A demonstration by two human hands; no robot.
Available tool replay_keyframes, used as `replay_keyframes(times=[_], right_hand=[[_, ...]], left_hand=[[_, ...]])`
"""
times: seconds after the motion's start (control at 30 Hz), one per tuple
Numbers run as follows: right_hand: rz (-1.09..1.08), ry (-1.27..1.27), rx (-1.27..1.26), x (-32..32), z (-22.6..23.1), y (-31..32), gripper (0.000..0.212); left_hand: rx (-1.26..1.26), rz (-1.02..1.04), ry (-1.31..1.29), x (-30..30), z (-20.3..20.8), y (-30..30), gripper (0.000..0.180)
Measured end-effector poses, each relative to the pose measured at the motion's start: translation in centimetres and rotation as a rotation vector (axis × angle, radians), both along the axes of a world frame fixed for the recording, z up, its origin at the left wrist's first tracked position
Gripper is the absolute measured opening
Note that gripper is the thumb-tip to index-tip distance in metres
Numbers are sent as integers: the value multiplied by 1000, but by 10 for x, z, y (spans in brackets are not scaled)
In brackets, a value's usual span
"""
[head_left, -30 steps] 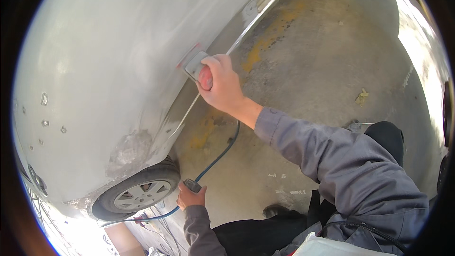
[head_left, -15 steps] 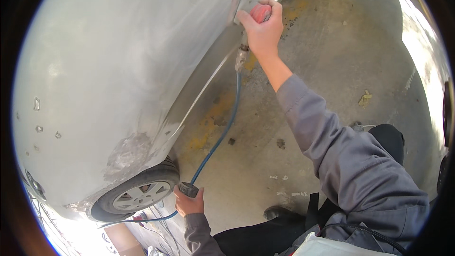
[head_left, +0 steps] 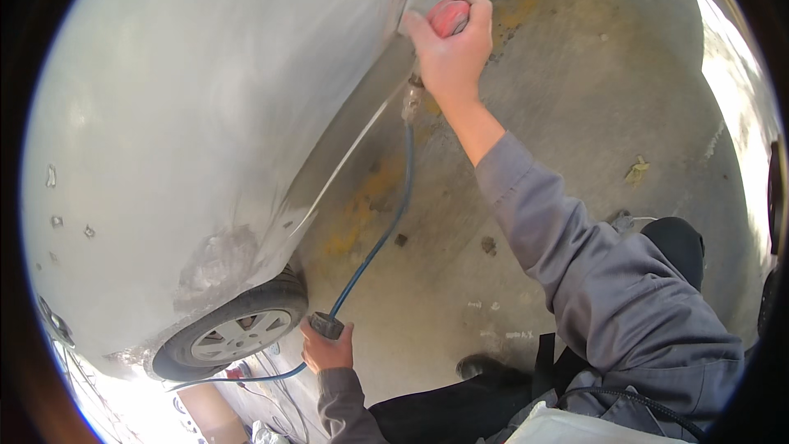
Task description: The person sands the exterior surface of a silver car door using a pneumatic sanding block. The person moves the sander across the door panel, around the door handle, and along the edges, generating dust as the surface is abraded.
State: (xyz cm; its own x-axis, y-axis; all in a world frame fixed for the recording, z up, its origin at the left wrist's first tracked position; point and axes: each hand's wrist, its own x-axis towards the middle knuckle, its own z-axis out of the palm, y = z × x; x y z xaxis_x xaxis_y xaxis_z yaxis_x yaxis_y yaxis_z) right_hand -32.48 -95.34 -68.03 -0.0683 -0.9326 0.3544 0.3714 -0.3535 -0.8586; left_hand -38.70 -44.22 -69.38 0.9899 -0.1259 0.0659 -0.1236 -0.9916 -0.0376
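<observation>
Wrapped over the red knob of an air sander (head_left: pixel 449 19), my right hand (head_left: pixel 454 56) is closed. The sander's grey pad lies against the lower side of the pale car body (head_left: pixel 205 115). From its metal fitting (head_left: pixel 413 100) a blue air hose (head_left: pixel 380 247) runs down to my left hand (head_left: pixel 327 352). That hand is closed around a dark, block-like piece (head_left: pixel 327 326), with the hose passing by it. Most of the left fingers are hidden behind the piece. Just left of it stands the car's wheel (head_left: pixel 246 337).
A rough, sanded patch (head_left: pixel 218 270) marks the body above the wheel. The stained concrete floor (head_left: pixel 493 197) stretches right of the car. At the lower left are a cardboard box (head_left: pixel 209 411) and loose cables (head_left: pixel 283 399). My shoe (head_left: pixel 481 366) rests on the floor.
My right hand and the sander have shifted slightly left along the body. The view has moved a little. My left hand keeps its hold.
</observation>
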Motion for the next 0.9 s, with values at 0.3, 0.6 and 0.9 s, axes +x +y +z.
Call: replay_keyframes(times=[0.3, 0.6, 0.9], right_hand=[[-36, 47, -16, 6, -5, 18, 63], [-78, 66, -92, 10, -4, 42, 62], [-66, 55, -33, 16, -2, 68, 60]], left_hand=[[1, 28, 27, -3, 3, 0, 98], [-9, 4, 26, -7, 5, 10, 97], [0, 18, 57, -8, 3, 19, 97]])
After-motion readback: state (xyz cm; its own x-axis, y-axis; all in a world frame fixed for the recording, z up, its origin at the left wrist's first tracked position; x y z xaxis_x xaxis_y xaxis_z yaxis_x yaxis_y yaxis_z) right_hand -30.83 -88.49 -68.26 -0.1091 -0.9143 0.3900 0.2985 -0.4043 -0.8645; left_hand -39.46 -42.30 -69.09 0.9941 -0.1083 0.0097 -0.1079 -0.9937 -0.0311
